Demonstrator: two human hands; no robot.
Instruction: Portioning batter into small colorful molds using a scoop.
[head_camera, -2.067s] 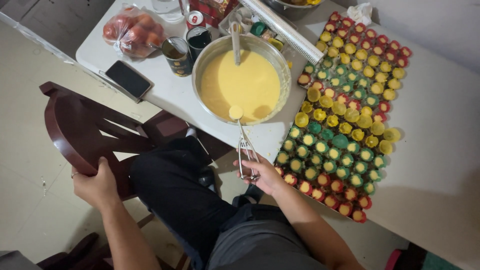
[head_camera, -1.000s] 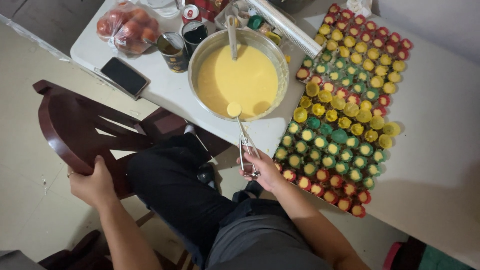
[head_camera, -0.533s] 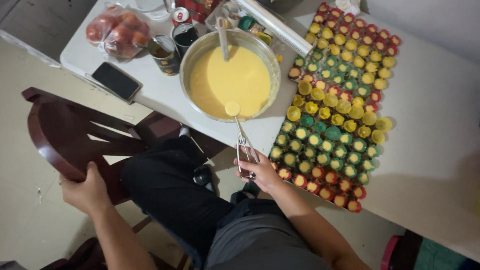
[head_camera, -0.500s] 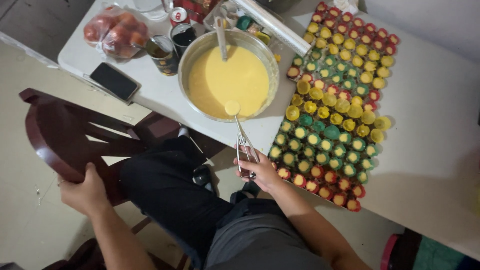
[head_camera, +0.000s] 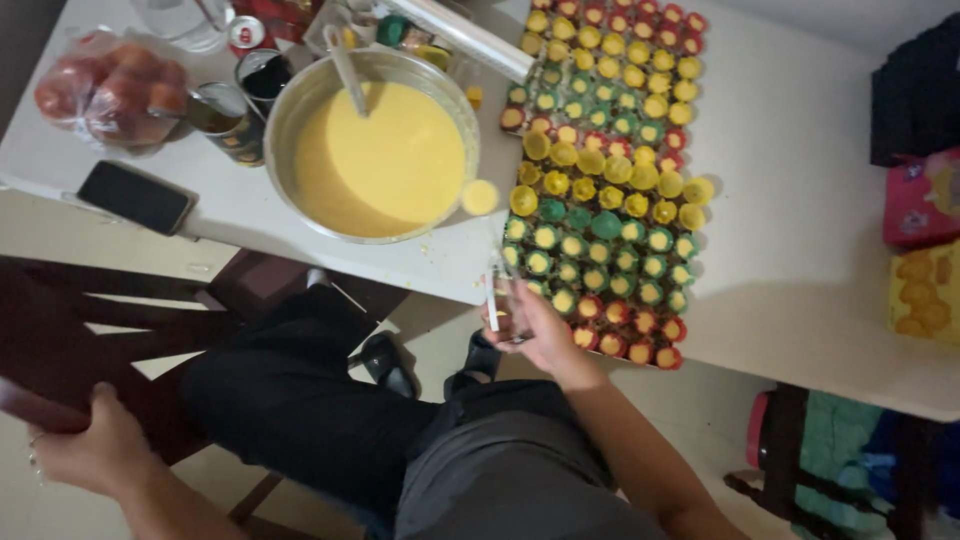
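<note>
White tabletop (head_camera: 800, 250) fills most of what I look down on, with pale floor showing under its near edge. My right hand (head_camera: 535, 330) is clenched round the handle of a long metal ladle (head_camera: 487, 250), whose small round scoop, full of yellow batter, sits level just beside the rim of the big round metal bowl of yellow batter (head_camera: 375, 150); I hold it level so nothing drips on the short way between the bowl and the block of small paper cups in red, yellow and green (head_camera: 610, 170) packed in rows just to the right. My left hand (head_camera: 85, 440) grips the back rail of the dark wooden chair (head_camera: 90, 330) at my side, which steadies me as I lean in. A second spoon handle leans in the far side of the bowl. Off to the left lie a black phone (head_camera: 135, 197), a dark can (head_camera: 225, 120) and a clear bag of red fruit (head_camera: 105, 85), well apart from the cups. Against the view half a second ago, everything has slid right and down in my sight, the scoop sits further right of the bowl's rim, and my left hand lies lower
</note>
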